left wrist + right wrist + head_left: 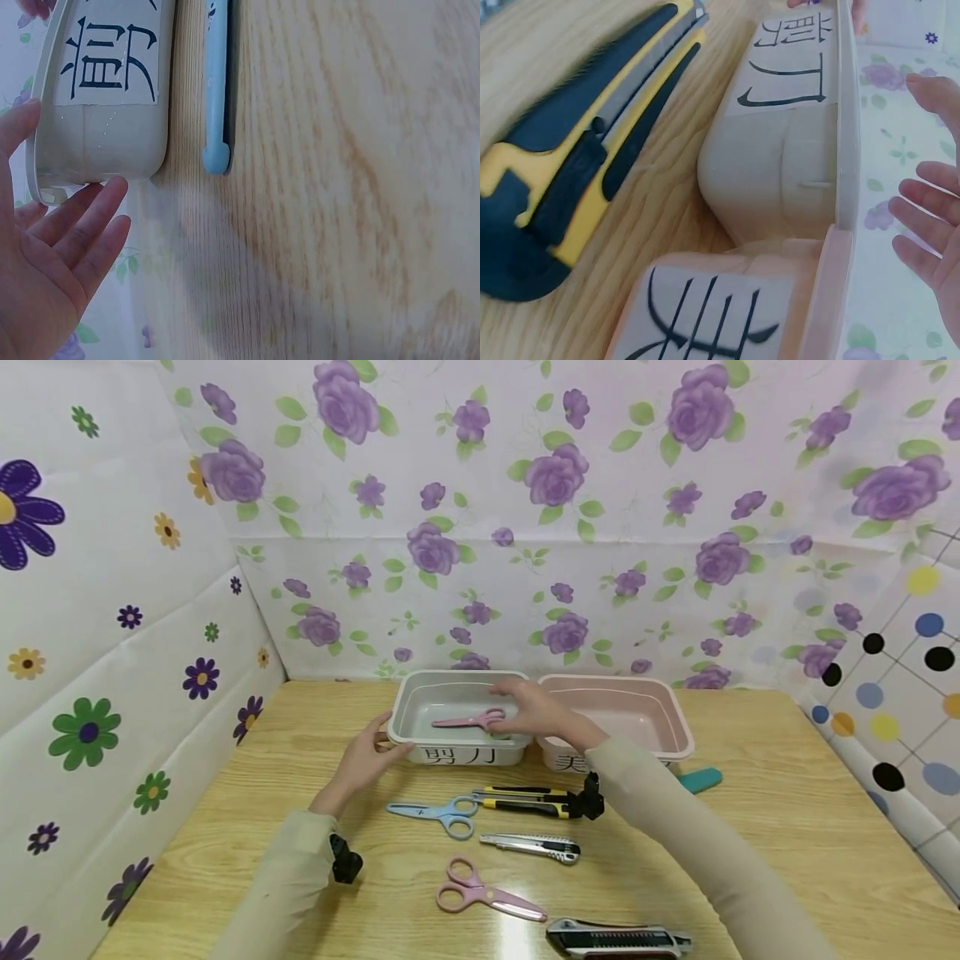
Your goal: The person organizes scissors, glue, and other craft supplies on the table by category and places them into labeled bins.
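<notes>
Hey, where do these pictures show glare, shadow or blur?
Head view: a white glare patch on the table, just below the pink scissors lying there; left wrist view: a broad, soft-edged shadow on the wood beside the left hand; right wrist view: the yellow-and-black cutter looks slightly soft.

The left hand (365, 763) touches the left end of a grey bin (427, 697) holding pink-handled scissors (470, 721); the right hand (534, 707) is over its right side, near their handles. A pink bin (630, 714) stands alongside. In front, on a wooden table (787, 827), lie blue scissors (441, 812), a yellow-and-black cutter (528, 807), a silver cutter (534, 845), pink scissors (487, 894) and a larger cutter (617, 937).
</notes>
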A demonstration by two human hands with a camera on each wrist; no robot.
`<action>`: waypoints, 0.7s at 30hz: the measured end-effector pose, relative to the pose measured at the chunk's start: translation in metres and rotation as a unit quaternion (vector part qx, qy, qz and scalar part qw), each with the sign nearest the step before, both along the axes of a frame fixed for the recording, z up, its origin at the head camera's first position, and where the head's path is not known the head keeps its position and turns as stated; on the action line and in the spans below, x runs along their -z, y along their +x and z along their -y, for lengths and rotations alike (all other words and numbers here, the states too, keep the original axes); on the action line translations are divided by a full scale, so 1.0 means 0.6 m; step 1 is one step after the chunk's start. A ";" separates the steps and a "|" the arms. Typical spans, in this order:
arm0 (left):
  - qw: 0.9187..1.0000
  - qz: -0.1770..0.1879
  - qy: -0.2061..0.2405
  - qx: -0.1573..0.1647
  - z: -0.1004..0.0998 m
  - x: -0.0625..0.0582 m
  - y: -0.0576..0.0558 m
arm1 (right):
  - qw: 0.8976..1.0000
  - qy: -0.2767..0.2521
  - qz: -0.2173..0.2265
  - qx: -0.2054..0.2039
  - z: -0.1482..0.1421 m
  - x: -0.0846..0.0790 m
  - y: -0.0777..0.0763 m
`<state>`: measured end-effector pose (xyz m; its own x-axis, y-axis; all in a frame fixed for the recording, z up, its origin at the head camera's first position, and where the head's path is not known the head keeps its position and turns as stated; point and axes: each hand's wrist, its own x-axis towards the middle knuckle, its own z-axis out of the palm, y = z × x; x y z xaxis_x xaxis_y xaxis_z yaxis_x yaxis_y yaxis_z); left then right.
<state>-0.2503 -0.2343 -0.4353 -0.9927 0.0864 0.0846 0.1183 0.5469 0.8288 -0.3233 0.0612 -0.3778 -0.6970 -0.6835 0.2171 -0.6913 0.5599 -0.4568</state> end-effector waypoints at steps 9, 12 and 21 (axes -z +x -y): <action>1.000 0.004 0.008 -0.005 -0.002 -0.001 0.001 | 0.999 -0.017 -0.044 -0.025 -0.027 -0.008 0.044; 1.000 0.003 0.014 -0.003 -0.002 -0.001 0.001 | 0.997 -0.018 -0.069 -0.043 -0.030 -0.008 0.066; 1.000 -0.006 -0.004 -0.002 -0.002 0.000 -0.001 | 0.996 -0.002 -0.051 -0.076 -0.038 0.012 0.137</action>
<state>-0.2510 -0.2330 -0.4353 -0.9919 0.0836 0.0955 0.1259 0.5541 0.8229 -0.2411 0.0837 -0.3853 -0.5599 -0.7784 0.2838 -0.8106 0.4437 -0.3822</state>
